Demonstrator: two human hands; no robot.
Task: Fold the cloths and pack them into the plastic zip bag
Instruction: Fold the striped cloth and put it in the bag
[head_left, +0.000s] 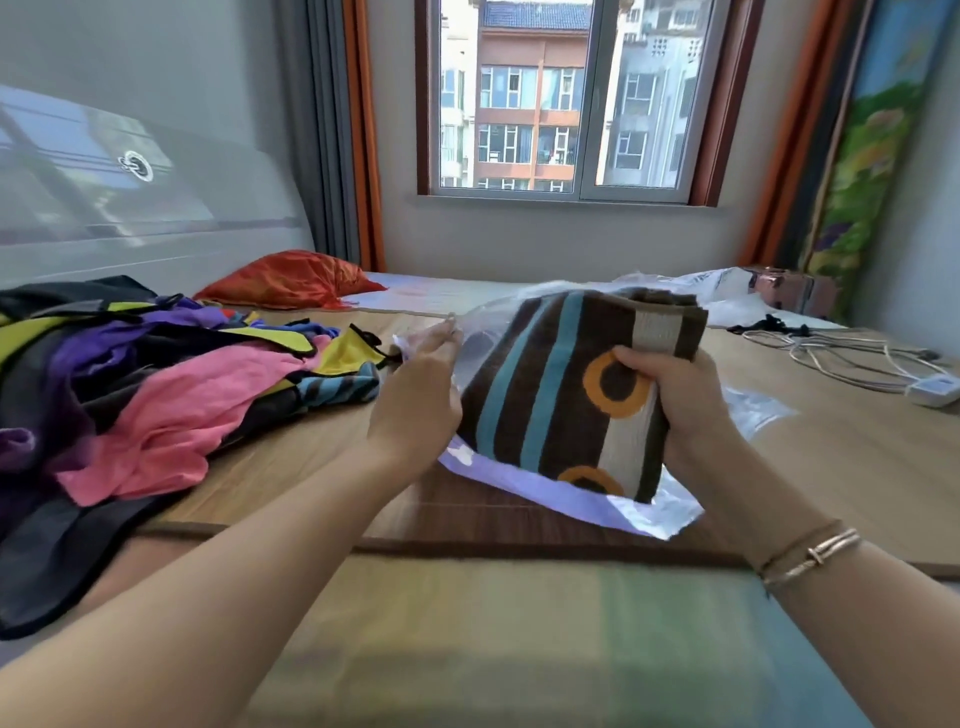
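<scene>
Head view: folded striped towel (561, 395), upright, clasped at its near edge by right hand (680, 400); towel stands in mouth of plastic bag (587, 499), whose rim left hand (421, 395) pinches; cloth pile (171, 389) left, on bed (857, 457)

A bed mat (831, 467) bears heaped cloths (156, 395) and cables (841, 358).
</scene>
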